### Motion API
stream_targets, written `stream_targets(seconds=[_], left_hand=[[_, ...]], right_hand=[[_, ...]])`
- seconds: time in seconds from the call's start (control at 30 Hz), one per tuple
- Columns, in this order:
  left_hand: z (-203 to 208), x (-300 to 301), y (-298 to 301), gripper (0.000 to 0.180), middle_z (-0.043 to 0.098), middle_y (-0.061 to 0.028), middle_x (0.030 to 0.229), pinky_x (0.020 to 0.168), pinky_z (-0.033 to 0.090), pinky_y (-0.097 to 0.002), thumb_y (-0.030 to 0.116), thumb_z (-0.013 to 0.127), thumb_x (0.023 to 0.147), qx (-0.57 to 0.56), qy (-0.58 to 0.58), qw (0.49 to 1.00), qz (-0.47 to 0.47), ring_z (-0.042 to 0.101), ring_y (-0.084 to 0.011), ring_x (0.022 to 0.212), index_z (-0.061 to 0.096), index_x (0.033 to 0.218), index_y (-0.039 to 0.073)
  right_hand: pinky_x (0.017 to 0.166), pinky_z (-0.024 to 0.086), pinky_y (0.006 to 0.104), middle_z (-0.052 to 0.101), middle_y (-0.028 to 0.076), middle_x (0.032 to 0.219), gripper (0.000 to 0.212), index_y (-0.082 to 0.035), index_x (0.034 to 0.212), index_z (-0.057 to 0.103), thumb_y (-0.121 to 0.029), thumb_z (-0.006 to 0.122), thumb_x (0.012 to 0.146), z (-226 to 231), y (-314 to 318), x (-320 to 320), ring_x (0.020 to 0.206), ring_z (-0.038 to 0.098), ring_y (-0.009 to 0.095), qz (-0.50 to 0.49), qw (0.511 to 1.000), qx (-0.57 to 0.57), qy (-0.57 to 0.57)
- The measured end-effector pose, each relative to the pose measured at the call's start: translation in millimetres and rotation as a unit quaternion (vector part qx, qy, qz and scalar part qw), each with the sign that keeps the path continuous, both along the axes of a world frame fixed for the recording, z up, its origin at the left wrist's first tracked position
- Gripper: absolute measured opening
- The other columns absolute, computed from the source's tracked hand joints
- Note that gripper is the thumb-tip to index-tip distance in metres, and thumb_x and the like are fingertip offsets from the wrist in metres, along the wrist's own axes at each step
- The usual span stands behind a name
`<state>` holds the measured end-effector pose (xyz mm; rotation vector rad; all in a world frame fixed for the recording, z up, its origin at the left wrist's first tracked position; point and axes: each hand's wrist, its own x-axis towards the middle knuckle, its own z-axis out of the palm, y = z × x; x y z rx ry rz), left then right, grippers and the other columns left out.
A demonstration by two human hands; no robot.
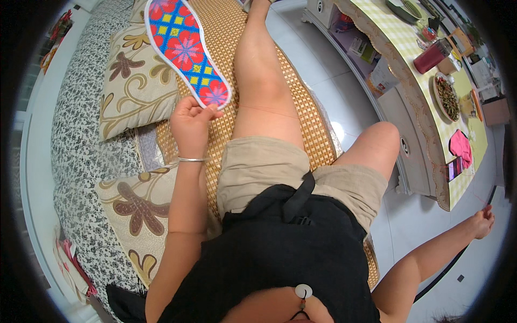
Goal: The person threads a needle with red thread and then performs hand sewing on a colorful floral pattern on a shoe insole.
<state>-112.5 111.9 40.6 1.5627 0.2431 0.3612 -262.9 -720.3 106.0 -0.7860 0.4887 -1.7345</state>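
Note:
A cross-stitched insole (186, 51) with red flowers, blue bands, yellow squares and a white border stands out over the couch at the upper left. Its rounded lower end is pinched between the thumb and fingers of my left hand (193, 114). From that end a thin red thread (269, 111) runs rightward across my bare thigh. Far out to the right, my arm is stretched and my right hand (482, 222) has its fingers closed at the thread's far end. Whether a needle is in those fingers is too small to see.
I sit on a couch with a woven tan mat (212, 24) and patterned cushions (137, 81). At right stands a cabinet with a checked tablecloth (458, 188), bearing a dark red bottle (432, 55), a plate of food (446, 97), pink cloth (460, 146) and a phone (455, 169).

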Motion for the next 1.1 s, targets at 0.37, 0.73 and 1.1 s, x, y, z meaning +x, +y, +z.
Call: stream_targets(seconds=[0.37, 0.73, 1.1], left_hand=[[44.6, -34.3, -95.8, 0.013, 0.065, -0.0128, 0.084, 0.064, 0.054, -0.0267, -0.006, 0.063, 0.077, -0.18, 0.076, 0.964, -0.18, 0.063, -0.015, 0.067, 0.058, 0.09, -0.005], [44.1, -47.0, -111.9, 0.013, 0.064, -0.0127, 0.091, 0.067, 0.054, -0.0258, -0.009, 0.06, 0.08, -0.158, 0.045, 0.963, -0.216, 0.062, -0.0133, 0.074, 0.055, 0.092, -0.005], [41.6, -47.6, -114.0, 0.013, 0.064, -0.0124, 0.091, 0.066, 0.053, -0.0242, -0.008, 0.061, 0.081, -0.14, 0.042, 0.964, -0.221, 0.062, -0.012, 0.073, 0.054, 0.091, -0.005]], right_hand=[[0.066, 0.044, 0.0244, 0.059, 0.005, 0.072, 0.01, -0.003, 0.092, 0.061, -0.003, 0.059, 0.082, -30.7, 478.9, 101.2, 0.07, 0.055, 0.014, 0.424, 0.769, -0.305, 0.369], [0.051, 0.042, 0.0342, 0.053, 0.007, 0.067, 0.024, -0.003, 0.088, 0.063, -0.002, 0.069, 0.065, -38.0, 546.2, 102.0, 0.059, 0.055, 0.024, 0.42, 0.649, -0.574, 0.27], [0.05, 0.041, 0.0334, 0.05, 0.006, 0.065, 0.023, -0.003, 0.085, 0.061, -0.005, 0.066, 0.063, -39.7, 546.9, 102.0, 0.058, 0.052, 0.022, 0.379, 0.641, -0.605, 0.281]])
